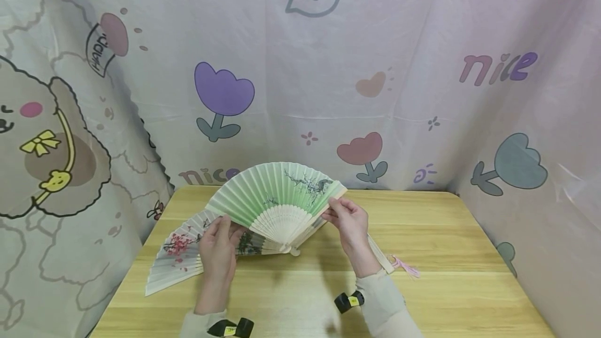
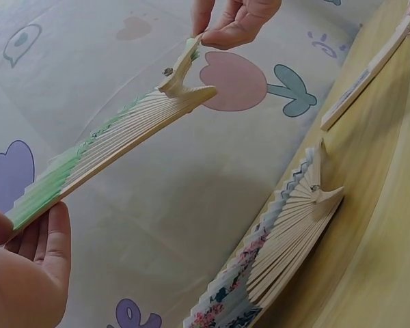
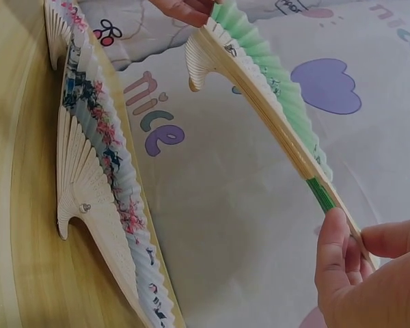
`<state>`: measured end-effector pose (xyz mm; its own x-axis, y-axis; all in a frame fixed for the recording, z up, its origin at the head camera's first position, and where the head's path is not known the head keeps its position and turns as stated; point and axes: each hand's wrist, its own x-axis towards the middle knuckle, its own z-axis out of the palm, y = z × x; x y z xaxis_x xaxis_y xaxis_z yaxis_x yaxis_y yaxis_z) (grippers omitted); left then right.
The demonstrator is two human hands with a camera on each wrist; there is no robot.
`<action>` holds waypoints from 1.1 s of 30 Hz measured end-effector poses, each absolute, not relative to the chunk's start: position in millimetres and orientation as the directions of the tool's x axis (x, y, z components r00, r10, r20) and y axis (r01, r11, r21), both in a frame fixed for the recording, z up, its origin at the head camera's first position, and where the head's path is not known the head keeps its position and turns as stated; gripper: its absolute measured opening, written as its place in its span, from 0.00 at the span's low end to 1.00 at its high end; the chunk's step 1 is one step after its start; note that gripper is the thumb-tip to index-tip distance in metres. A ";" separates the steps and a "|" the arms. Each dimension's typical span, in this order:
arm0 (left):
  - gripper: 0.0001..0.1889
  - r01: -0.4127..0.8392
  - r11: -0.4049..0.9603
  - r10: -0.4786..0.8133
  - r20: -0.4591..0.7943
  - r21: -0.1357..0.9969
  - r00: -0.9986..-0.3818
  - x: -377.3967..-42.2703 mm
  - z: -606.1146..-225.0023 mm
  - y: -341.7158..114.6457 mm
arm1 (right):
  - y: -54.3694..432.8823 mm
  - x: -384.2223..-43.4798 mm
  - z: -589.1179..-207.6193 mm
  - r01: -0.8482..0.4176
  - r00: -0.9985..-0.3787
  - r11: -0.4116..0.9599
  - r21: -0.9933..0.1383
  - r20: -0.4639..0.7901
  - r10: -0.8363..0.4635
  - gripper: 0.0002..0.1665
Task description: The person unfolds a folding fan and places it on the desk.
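Observation:
A spread green folding fan (image 1: 277, 197) with a dark branch print is held up above the table, its pale ribs meeting at the bottom. My left hand (image 1: 218, 246) pinches its left outer edge between thumb and fingers. At the opposite edge, my right hand (image 1: 351, 223) pinches the end of the other guard stick. Below and behind it, a white fan with red blossoms (image 1: 176, 252) lies spread, partly covered by my left hand. Another spread fan with pink and blue flowers (image 3: 113, 154) shows beside it in the right wrist view; the green fan hides much of it from above.
A folded fan (image 1: 379, 254) with a pink tassel (image 1: 407, 266) lies on the wooden table (image 1: 451, 296), by my right wrist. Patterned cloth (image 1: 300, 87) hangs behind the table and along both sides.

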<state>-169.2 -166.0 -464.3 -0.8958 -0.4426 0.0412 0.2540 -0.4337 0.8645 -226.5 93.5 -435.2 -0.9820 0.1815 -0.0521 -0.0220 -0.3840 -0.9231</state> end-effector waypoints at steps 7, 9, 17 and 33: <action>0.15 0.290 -0.419 -0.481 0.061 0.861 -0.875 -167.5 -464.9 -162.8 | 95.2 -226.2 -433.9 -0.029 -0.980 -0.396 -0.918 -0.052 0.193 0.04; 0.15 0.310 -0.412 -0.494 0.076 0.857 -0.866 -167.3 -465.0 -162.0 | 95.8 -226.3 -433.3 -0.028 -0.979 -0.399 -0.916 -0.056 0.198 0.04; 0.14 0.362 -0.424 -0.541 0.089 0.830 -0.837 -165.3 -463.0 -161.1 | 98.0 -225.5 -430.7 -0.043 -0.975 -0.433 -0.900 -0.058 0.216 0.09; 0.09 0.403 -0.457 -0.592 0.067 0.793 -0.803 -163.0 -461.2 -157.6 | 101.8 -223.9 -425.5 -0.067 -0.968 -0.480 -0.875 -0.060 0.244 0.09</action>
